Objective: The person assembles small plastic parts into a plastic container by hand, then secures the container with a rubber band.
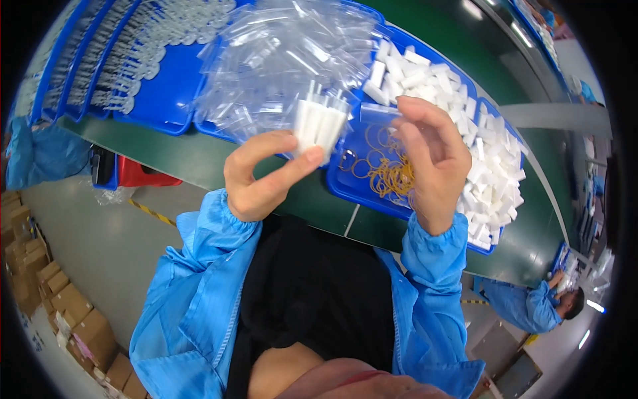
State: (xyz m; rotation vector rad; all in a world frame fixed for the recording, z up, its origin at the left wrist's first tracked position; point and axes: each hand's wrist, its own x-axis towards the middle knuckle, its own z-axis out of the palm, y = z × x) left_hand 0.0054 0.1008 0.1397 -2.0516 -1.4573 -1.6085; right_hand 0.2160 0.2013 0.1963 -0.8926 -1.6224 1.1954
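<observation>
In my left hand (266, 174), a small bundle of white cylinders (318, 130) is pinched between thumb and fingers. Thin clear prongs stick up from the top of the bundle. My right hand (435, 156) is bent above a blue tray (342, 179) of yellow rubber bands (391, 176). A clear film that looks like a small plastic bag (377, 114) reaches its fingertips; the grip is partly hidden. Behind my left hand lies a heap of clear plastic bags (279, 60).
White blocks (488, 183) fill blue trays on the right. At the far left, blue trays hold rows of clear plastic parts (136, 73). The trays stand on a green table (179, 159). Cardboard boxes (73, 299) are stacked on the floor; another person (531, 302) works at the right.
</observation>
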